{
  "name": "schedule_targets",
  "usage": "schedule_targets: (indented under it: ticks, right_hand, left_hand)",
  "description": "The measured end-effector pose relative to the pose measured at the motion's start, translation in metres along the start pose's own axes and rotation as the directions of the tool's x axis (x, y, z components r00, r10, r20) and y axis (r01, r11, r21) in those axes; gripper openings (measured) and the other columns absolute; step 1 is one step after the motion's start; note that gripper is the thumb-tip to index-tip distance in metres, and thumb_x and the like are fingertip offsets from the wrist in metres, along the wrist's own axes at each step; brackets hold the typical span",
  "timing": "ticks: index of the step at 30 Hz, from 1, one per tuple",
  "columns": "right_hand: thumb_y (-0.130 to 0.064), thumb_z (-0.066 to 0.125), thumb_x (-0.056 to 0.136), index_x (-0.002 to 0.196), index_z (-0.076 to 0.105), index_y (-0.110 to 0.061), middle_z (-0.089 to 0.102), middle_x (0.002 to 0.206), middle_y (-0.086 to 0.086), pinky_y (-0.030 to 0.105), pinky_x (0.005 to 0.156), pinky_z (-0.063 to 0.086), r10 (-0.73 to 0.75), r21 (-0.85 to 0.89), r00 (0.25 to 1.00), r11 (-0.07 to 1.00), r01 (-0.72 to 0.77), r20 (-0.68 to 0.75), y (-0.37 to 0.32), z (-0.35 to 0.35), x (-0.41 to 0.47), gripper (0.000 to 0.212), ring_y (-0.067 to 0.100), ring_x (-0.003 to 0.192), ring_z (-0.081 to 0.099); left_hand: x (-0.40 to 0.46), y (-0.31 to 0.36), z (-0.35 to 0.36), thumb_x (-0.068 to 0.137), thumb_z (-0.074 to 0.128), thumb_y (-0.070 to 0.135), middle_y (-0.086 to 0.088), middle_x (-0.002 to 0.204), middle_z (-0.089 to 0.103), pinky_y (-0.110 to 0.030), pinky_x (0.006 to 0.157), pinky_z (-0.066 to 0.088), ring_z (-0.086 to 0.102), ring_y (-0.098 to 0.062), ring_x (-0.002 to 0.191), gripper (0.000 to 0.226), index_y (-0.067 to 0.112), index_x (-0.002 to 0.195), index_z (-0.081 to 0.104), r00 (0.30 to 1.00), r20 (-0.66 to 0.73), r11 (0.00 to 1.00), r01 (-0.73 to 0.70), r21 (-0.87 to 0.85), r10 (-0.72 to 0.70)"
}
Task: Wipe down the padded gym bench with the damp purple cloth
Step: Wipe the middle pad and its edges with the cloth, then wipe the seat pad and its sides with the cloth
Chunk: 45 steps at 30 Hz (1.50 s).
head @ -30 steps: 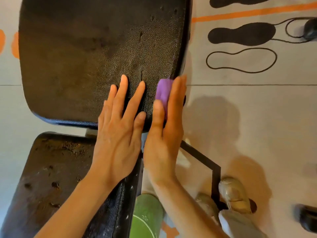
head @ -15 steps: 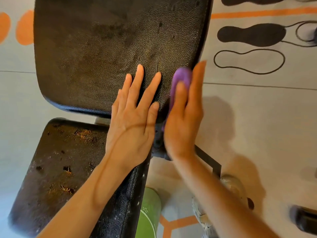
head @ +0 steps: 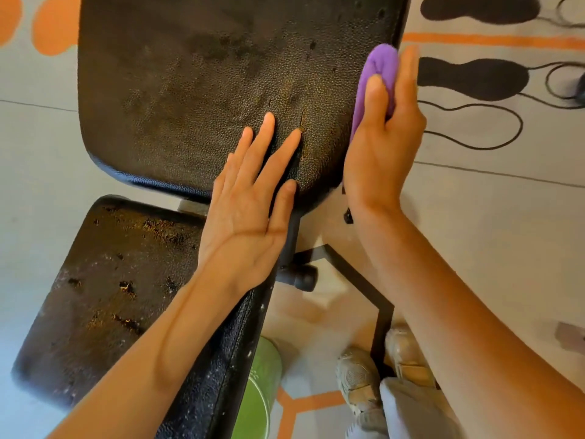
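R hand (head: 381,144) grips purple cloth (head: 378,71) vs bench pad (head: 202,90) side edge; L hand (head: 250,198) spread flat on pad. Risk: cloth slips off edge w/ uneven pressure, side stays dirty

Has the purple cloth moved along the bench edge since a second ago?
Yes. The purple cloth in the right hand slid farther up the back pad's right edge, away from its near corner.

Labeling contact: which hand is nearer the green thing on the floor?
Left. The left hand rests flat on the bench, roughly above the green thing; the right hand is farther up, right.
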State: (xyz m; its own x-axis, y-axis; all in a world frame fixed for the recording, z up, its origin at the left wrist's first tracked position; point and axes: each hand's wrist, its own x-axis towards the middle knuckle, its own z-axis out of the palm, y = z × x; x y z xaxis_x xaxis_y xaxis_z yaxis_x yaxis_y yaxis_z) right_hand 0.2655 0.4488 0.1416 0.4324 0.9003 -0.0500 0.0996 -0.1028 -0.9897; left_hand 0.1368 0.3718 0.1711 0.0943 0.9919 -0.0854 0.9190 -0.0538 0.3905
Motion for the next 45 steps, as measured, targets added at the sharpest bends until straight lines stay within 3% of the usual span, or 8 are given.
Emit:
schedule_targets:
  ticks: [4,8,15,19,30,34,42,45]
  right_hand:
    - [-0.021,0.037,0.102,0.150,0.026,-0.006,0.044,0.148,0.012,0.037,0.113,0.038,-0.070,-0.072,0.991,0.994,0.078,0.110,-0.010,-0.020,-0.020,0.051,0.022,0.138,0.043]
    - [-0.012,0.039,0.102,0.147,0.030,-0.006,0.034,0.155,0.005,0.021,0.117,0.028,-0.154,-0.100,0.933,0.976,0.196,0.324,-0.024,-0.045,-0.053,0.046,0.011,0.144,0.029]
    - [-0.004,0.044,0.099,0.141,0.043,-0.002,0.044,0.149,0.007,0.033,0.117,0.032,-0.241,-0.048,0.693,0.928,0.369,0.679,-0.048,-0.056,-0.080,0.042,0.016,0.143,0.034]
    - [-0.004,0.047,0.099,0.138,0.048,-0.007,0.051,0.143,0.002,0.029,0.113,0.037,-0.188,-0.032,0.565,0.934,0.357,0.804,-0.059,-0.049,-0.092,0.039,0.007,0.135,0.044]
    - [-0.007,0.051,0.095,0.134,0.055,-0.010,0.050,0.144,0.005,0.037,0.116,0.032,-0.169,-0.035,0.298,0.817,0.575,0.939,-0.039,-0.007,-0.102,0.040,0.017,0.140,0.038]
    - [-0.033,0.046,0.096,0.138,0.051,-0.017,0.039,0.152,0.001,0.047,0.121,0.018,-0.142,-0.044,0.207,0.715,0.697,0.968,-0.029,-0.014,-0.102,0.045,0.021,0.147,0.024]
    - [-0.017,0.045,0.100,0.140,0.048,-0.008,0.039,0.151,0.006,0.030,0.118,0.027,-0.153,-0.072,0.235,0.674,0.735,0.960,-0.026,-0.030,-0.107,0.041,0.020,0.144,0.030]
    - [-0.021,0.039,0.101,0.142,0.044,-0.006,0.037,0.153,0.007,0.033,0.119,0.026,-0.153,-0.021,0.160,0.656,0.755,0.975,-0.027,-0.047,-0.108,0.043,0.019,0.147,0.024]
  left_hand:
    - [-0.005,0.002,-0.007,0.103,0.035,0.032,0.005,0.165,0.017,-0.039,0.126,0.005,0.007,-0.013,0.153,0.050,0.027,0.153,0.029,0.998,-0.039,0.996,0.054,-0.066,-0.056]
    - [-0.026,0.001,-0.020,0.102,0.035,0.031,0.006,0.163,0.020,-0.035,0.125,0.003,0.009,-0.010,0.153,0.049,0.027,0.151,0.035,0.978,-0.104,0.979,0.166,-0.120,-0.178]
    - [-0.100,-0.019,-0.043,0.103,0.034,0.034,0.010,0.164,0.018,-0.032,0.125,0.002,0.008,-0.012,0.154,0.048,0.030,0.150,0.036,0.912,-0.164,0.925,0.357,-0.132,-0.376]
    - [-0.135,-0.022,-0.047,0.101,0.035,0.036,0.011,0.164,0.016,-0.035,0.125,0.003,0.006,-0.010,0.154,0.050,0.028,0.150,0.037,0.861,-0.181,0.879,0.456,-0.139,-0.475]
    - [-0.175,-0.025,-0.036,0.103,0.031,0.039,0.006,0.166,0.013,-0.030,0.124,-0.005,0.003,-0.013,0.154,0.054,0.025,0.155,0.027,0.780,-0.188,0.799,0.599,-0.049,-0.597]
    - [-0.173,-0.023,-0.036,0.103,0.031,0.037,0.002,0.164,0.019,-0.032,0.125,0.000,0.009,-0.017,0.154,0.052,0.022,0.153,0.031,0.775,-0.205,0.794,0.608,-0.013,-0.598]
    - [-0.172,-0.024,-0.031,0.101,0.036,0.034,0.002,0.163,0.024,-0.040,0.125,0.011,0.015,-0.018,0.153,0.051,0.021,0.151,0.035,0.758,-0.238,0.786,0.617,-0.040,-0.608]
    - [-0.171,-0.023,-0.033,0.101,0.036,0.033,0.003,0.163,0.024,-0.041,0.125,0.012,0.015,-0.018,0.153,0.051,0.021,0.151,0.035,0.757,-0.234,0.784,0.619,-0.040,-0.610]
